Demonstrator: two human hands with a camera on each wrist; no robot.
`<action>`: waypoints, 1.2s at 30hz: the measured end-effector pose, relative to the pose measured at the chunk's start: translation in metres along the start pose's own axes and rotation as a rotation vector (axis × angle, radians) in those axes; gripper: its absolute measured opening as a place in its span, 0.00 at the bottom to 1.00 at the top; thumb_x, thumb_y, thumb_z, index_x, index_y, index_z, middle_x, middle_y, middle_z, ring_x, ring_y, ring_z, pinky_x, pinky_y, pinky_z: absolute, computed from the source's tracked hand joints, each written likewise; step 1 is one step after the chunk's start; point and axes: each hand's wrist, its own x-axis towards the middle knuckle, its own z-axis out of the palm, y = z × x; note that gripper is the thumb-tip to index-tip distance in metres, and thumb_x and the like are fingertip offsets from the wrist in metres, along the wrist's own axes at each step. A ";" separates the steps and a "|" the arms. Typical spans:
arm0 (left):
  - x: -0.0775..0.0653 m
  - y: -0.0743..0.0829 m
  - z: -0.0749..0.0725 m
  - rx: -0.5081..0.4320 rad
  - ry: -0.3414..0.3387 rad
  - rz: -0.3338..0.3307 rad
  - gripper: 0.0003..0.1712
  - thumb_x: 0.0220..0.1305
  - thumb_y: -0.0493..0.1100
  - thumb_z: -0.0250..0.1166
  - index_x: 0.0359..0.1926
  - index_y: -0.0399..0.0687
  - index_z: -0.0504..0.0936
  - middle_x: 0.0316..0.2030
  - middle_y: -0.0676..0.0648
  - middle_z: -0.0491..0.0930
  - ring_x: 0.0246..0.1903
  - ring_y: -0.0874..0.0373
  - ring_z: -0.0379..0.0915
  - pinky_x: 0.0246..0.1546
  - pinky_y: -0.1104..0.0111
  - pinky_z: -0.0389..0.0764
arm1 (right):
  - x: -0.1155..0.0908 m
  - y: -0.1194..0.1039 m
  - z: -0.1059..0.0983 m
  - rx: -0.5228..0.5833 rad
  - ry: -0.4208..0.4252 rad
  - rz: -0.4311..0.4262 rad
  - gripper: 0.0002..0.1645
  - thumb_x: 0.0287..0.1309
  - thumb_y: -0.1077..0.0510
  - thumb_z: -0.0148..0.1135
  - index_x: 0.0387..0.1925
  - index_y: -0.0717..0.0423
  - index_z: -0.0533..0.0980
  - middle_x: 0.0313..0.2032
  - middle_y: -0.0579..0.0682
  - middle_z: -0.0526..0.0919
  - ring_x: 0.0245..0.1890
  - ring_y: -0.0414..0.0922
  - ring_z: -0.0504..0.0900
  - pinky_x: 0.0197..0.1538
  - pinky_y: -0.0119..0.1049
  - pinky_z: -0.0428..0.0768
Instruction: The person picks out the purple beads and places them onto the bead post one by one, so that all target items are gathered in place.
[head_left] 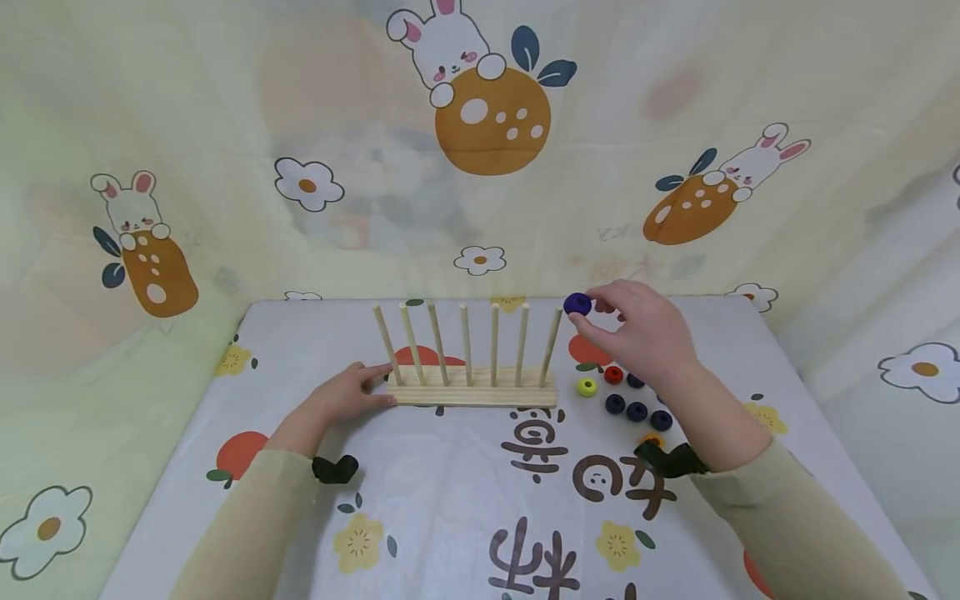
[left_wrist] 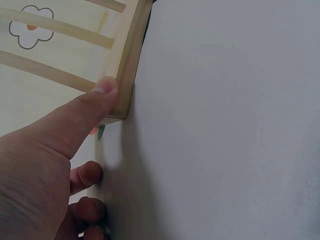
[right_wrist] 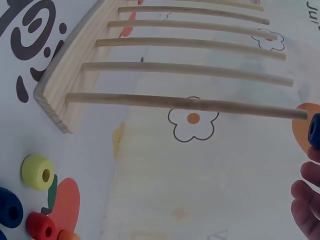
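A wooden peg stand [head_left: 472, 398] with a row of several upright pegs sits on the table. My left hand [head_left: 347, 393] grips its left end; in the left wrist view the thumb [left_wrist: 102, 92] presses on the base's corner, and the index finger is hidden. Between thumb and fingertips my right hand [head_left: 645, 329] pinches a dark blue bead [head_left: 577, 305]. This bead is level with the tip of the rightmost peg [head_left: 552, 346], just to its right. In the right wrist view, the blue bead [right_wrist: 314, 131] appears at the right edge, close to that peg's end.
Right of the stand lie loose beads: a yellow-green bead [head_left: 587, 387], a red bead [head_left: 613, 375], several dark blue beads [head_left: 637, 412] and an orange bead [head_left: 653, 441], partly covered by the right wrist's black strap [head_left: 671, 460]. A patterned cloth [head_left: 480, 217] hangs behind the table.
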 end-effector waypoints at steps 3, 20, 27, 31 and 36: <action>-0.001 0.000 0.000 -0.004 -0.002 -0.004 0.45 0.57 0.63 0.70 0.73 0.66 0.65 0.45 0.45 0.68 0.45 0.48 0.66 0.45 0.53 0.70 | 0.003 -0.004 0.000 0.003 -0.021 0.023 0.23 0.59 0.46 0.69 0.49 0.57 0.82 0.38 0.54 0.84 0.39 0.51 0.80 0.40 0.46 0.78; -0.001 0.001 0.001 -0.009 -0.001 -0.013 0.45 0.57 0.62 0.71 0.74 0.66 0.65 0.45 0.45 0.68 0.44 0.49 0.66 0.45 0.54 0.70 | 0.008 -0.011 0.004 0.003 -0.111 0.090 0.23 0.62 0.43 0.65 0.51 0.54 0.81 0.38 0.52 0.82 0.41 0.50 0.78 0.40 0.45 0.76; -0.001 0.002 0.000 -0.005 -0.004 -0.004 0.45 0.58 0.62 0.71 0.74 0.66 0.65 0.43 0.45 0.68 0.44 0.50 0.66 0.43 0.55 0.69 | 0.009 -0.011 0.008 -0.001 -0.125 0.098 0.25 0.61 0.43 0.65 0.53 0.54 0.81 0.40 0.52 0.82 0.42 0.50 0.78 0.42 0.47 0.77; 0.000 0.001 0.000 -0.001 -0.004 -0.006 0.44 0.58 0.62 0.70 0.74 0.66 0.64 0.43 0.45 0.68 0.44 0.49 0.66 0.43 0.55 0.69 | 0.010 -0.011 0.011 -0.004 -0.138 0.109 0.24 0.61 0.44 0.66 0.52 0.54 0.81 0.40 0.52 0.82 0.42 0.49 0.78 0.42 0.47 0.77; 0.002 0.000 0.001 0.000 -0.005 -0.012 0.44 0.58 0.63 0.70 0.74 0.66 0.65 0.43 0.45 0.68 0.44 0.49 0.66 0.44 0.55 0.69 | 0.010 -0.010 0.015 -0.016 -0.154 0.109 0.24 0.61 0.43 0.65 0.52 0.53 0.81 0.40 0.51 0.83 0.41 0.49 0.78 0.42 0.46 0.77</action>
